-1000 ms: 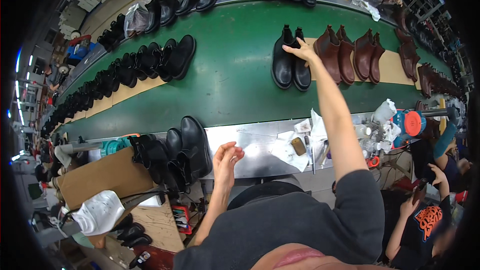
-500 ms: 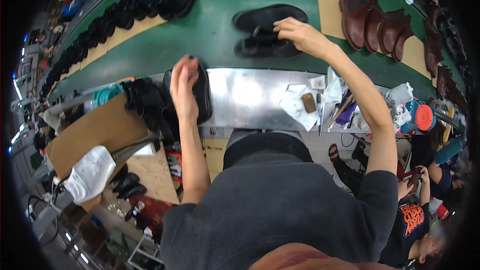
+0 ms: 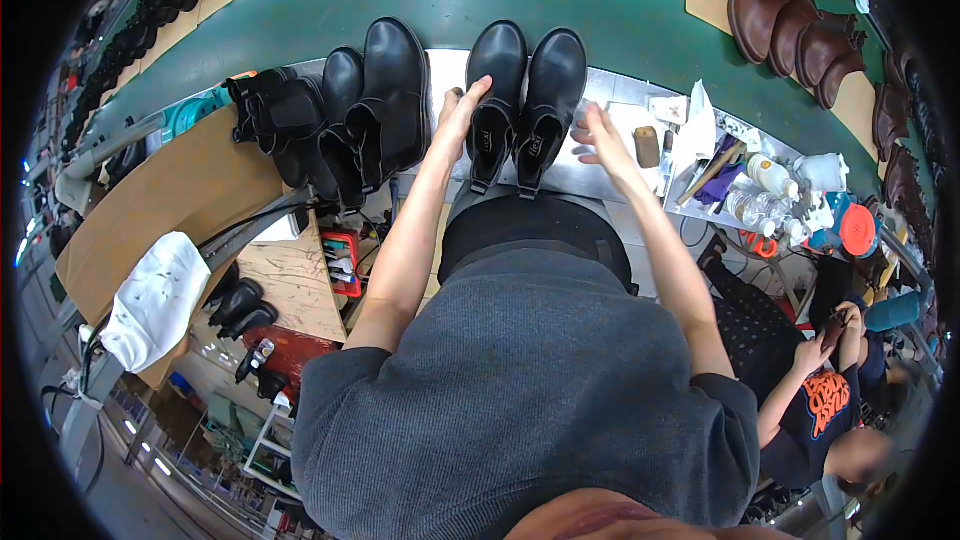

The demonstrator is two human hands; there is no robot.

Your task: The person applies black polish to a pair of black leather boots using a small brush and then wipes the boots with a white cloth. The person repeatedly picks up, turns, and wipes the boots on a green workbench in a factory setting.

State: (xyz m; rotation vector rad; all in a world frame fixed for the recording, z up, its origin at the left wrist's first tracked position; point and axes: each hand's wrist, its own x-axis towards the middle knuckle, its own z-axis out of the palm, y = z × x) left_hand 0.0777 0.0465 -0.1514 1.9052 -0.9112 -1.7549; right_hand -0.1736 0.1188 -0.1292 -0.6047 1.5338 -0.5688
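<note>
Black ankle boot pair set upright on steel bench; left hand flat against it, right hand open alongside; no further work visible.

bright even light | heavy fisheye bend, dark rim | sharp centre

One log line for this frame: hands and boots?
left hand: touching black boot pair | right hand: open beside pair | pair: upright on metal bench
</note>
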